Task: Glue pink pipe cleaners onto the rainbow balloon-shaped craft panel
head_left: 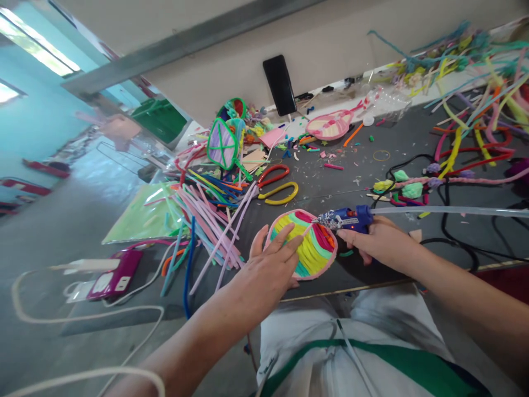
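A round piece covered in yellow, pink, teal and orange pipe cleaners (316,253), edged in light pink, lies near the table's front edge. My left hand (275,259) rests on its left part with fingers stretched out flat. In my right hand (382,242) is a blue hot glue gun (349,219), its nozzle at the upper part of the round piece. A long clear glue stick (446,211) runs out of the gun's back to the right. Part of the round piece is hidden under my left fingers.
Scissors (279,184) with red and yellow handles lie beyond the piece. Loose pipe cleaners (210,220) pile up at left, near a purple power bank (118,274) with a white cable. A black phone (280,85) leans at the back. Black cords (446,220) cross the right side.
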Available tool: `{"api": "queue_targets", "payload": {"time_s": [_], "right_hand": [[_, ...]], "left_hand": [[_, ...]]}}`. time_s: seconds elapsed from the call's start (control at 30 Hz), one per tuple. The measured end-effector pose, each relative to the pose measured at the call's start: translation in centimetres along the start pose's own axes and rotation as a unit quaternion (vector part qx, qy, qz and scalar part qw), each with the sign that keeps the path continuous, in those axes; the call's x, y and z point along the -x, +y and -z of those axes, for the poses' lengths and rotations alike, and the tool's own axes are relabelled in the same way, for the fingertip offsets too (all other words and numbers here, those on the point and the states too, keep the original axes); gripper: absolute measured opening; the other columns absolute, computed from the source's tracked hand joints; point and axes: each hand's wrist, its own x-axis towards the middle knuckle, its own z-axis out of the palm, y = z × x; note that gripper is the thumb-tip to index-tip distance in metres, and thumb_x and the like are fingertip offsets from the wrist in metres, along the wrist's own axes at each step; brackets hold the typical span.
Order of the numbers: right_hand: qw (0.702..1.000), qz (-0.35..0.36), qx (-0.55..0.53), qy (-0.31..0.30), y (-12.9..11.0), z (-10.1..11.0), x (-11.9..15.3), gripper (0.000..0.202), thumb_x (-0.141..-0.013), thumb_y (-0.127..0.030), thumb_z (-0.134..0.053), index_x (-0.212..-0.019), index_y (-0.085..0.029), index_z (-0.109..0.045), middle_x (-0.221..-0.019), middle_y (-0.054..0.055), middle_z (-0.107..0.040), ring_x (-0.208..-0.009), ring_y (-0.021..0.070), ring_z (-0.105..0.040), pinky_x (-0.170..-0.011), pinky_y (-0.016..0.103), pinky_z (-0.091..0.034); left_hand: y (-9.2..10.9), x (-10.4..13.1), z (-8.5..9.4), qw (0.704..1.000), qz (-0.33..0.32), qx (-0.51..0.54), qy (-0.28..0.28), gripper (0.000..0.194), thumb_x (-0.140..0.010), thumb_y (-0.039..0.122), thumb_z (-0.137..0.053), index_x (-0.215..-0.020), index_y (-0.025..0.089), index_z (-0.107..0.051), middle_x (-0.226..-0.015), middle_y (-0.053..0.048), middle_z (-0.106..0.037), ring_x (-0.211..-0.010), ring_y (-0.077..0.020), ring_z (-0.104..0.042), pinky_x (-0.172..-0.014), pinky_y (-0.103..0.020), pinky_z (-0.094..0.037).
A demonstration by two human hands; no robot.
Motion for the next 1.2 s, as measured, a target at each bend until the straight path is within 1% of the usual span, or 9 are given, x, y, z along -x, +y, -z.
{"api": "queue_targets", "payload": {"time_s": [0.07,0.13,0.27,0.37,0.5,0.63,0.93,1.2], "right_hand": [[1.000,-0.004,0.003,-0.001,-0.04,0.02,-0.05,0.044,-0.084,-0.060,-0.049,-0.066,-0.022,-0.064,-0.042,0.000,-0.059,-0.048,0.0166,-0.061,-0.052,0.025,-0.044],[1.000,-0.008,0.007,-0.002,-0.10,0.08,-0.05,0.045,-0.084,-0.060,-0.049,-0.065,-0.022,-0.065,-0.041,-0.001,-0.059,-0.048,0.0167,-0.062,-0.051,0.025,-0.044],[1.000,-0.016,-0.002,-0.001,-0.29,0.21,0.09,0.045,-0.083,-0.059,-0.049,-0.065,-0.022,-0.065,-0.040,-0.001,-0.058,-0.048,0.0165,-0.061,-0.048,0.024,-0.041],[1.000,-0.012,-0.010,-0.002,-0.44,0.21,0.23,0.042,-0.083,-0.056,-0.050,-0.065,-0.022,-0.065,-0.039,-0.002,-0.056,-0.046,0.0159,-0.060,-0.047,0.023,-0.040],[1.000,-0.025,-0.018,-0.001,-0.42,0.09,0.24,0.043,-0.081,-0.059,-0.050,-0.066,-0.022,-0.065,-0.039,-0.002,-0.055,-0.047,0.0160,-0.059,-0.046,0.023,-0.039],[0.999,-0.030,-0.021,0.007,-0.19,-0.04,0.10,0.043,-0.081,-0.059,-0.050,-0.063,-0.022,-0.064,-0.039,-0.002,-0.055,-0.049,0.0159,-0.060,-0.048,0.023,-0.040],[0.999,-0.028,-0.012,0.008,-0.13,-0.14,-0.05,0.044,-0.081,-0.058,-0.050,-0.059,-0.022,-0.063,-0.038,-0.001,-0.054,-0.047,0.0154,-0.059,-0.049,0.023,-0.041],[1.000,-0.021,-0.010,0.008,-0.14,-0.05,0.06,0.044,-0.081,-0.058,-0.050,-0.058,-0.022,-0.062,-0.038,-0.002,-0.055,-0.048,0.0155,-0.060,-0.049,0.023,-0.041]], "left_hand": [[0.06,-0.02,0.02,1.000,0.016,0.002,-0.007,0.028,-0.093,0.034,-0.055,-0.115,0.020,-0.063,-0.144,-0.008,-0.053,-0.144,-0.0311,-0.032,-0.122,-0.052,0.003],[0.16,-0.10,0.07,0.999,0.031,0.007,-0.010,0.030,-0.092,0.036,-0.056,-0.115,0.018,-0.064,-0.142,-0.009,-0.055,-0.143,-0.0313,-0.033,-0.121,-0.053,0.002],[0.42,-0.26,0.26,0.999,0.046,0.019,-0.005,0.032,-0.090,0.033,-0.060,-0.118,0.017,-0.065,-0.140,-0.010,-0.057,-0.142,-0.0303,-0.035,-0.121,-0.052,-0.001],[0.53,-0.29,0.41,0.999,0.048,0.025,-0.005,0.034,-0.089,0.033,-0.061,-0.119,0.017,-0.065,-0.140,-0.010,-0.057,-0.141,-0.0304,-0.036,-0.121,-0.052,-0.001],[0.50,-0.22,0.44,0.998,0.049,0.031,-0.009,0.037,-0.089,0.037,-0.062,-0.120,0.017,-0.063,-0.141,-0.010,-0.056,-0.142,-0.0302,-0.035,-0.120,-0.050,0.002],[0.49,-0.25,0.47,0.998,0.048,0.029,-0.011,0.039,-0.088,0.038,-0.064,-0.120,0.017,-0.063,-0.140,-0.010,-0.057,-0.142,-0.0303,-0.034,-0.120,-0.049,0.004],[0.32,-0.28,0.23,0.998,0.049,0.029,-0.012,0.040,-0.087,0.040,-0.065,-0.118,0.016,-0.064,-0.140,-0.009,-0.057,-0.143,-0.0305,-0.032,-0.120,-0.047,0.006],[0.24,-0.32,0.29,0.998,0.048,0.025,-0.019,0.040,-0.088,0.039,-0.063,-0.121,0.016,-0.062,-0.140,-0.010,-0.057,-0.143,-0.0314,-0.032,-0.120,-0.051,0.001]]}}
